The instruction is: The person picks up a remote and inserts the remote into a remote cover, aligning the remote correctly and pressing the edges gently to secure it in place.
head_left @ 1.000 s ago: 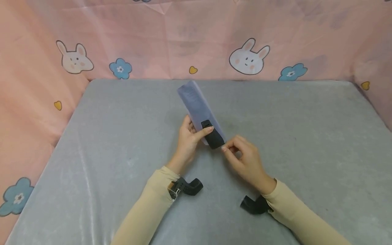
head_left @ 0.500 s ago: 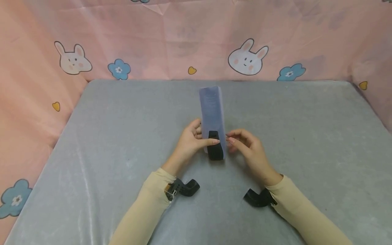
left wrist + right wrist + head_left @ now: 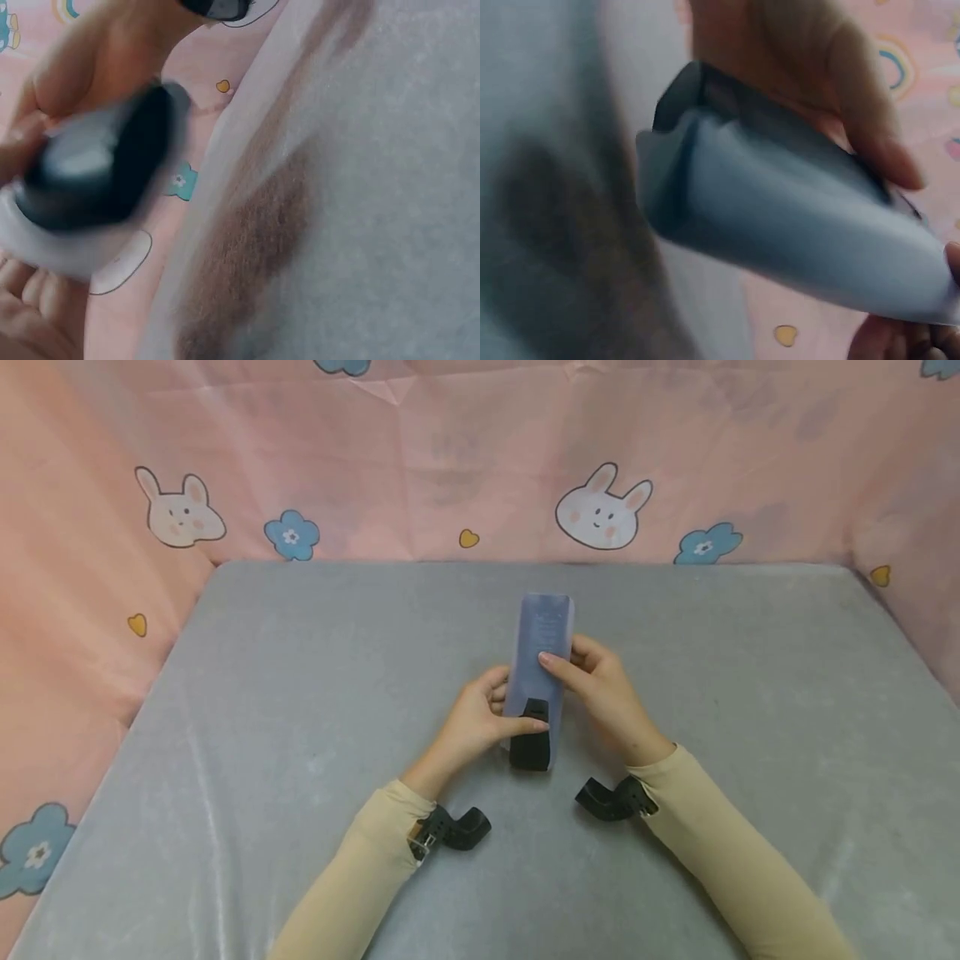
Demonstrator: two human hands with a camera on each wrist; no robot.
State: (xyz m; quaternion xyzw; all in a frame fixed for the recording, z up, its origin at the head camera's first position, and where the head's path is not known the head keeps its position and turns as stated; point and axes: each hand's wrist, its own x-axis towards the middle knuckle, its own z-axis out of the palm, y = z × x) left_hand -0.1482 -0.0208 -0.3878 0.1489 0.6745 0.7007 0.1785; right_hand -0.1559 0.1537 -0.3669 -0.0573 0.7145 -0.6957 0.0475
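A long blue-violet pouch point(image 3: 542, 622), with faint print on its upper face, is held up over the middle of the table. Lying against its near end is a smooth black oblong piece point(image 3: 530, 753). My left hand point(image 3: 467, 720) grips both together, thumb across the black piece and fingers behind. Higher on the right side, my right hand point(image 3: 606, 689) pinches the pouch, its thumb on the face and fingers at the back. The right wrist view shows the pouch point(image 3: 802, 232) side-on; in the left wrist view the black piece point(image 3: 97, 165) is blurred.
A grey cloth-covered table point(image 3: 337, 652) spreads out under both hands. Behind it and at the sides hangs a pink curtain point(image 3: 405, 460) with rabbits and flowers. Black wrist cameras point(image 3: 467, 828) stick out inward from the sleeves.
The pouch has swung from leaning left to nearly upright and shifted right and nearer. My right hand has gone from its lower corner up its right side and now pinches it there.
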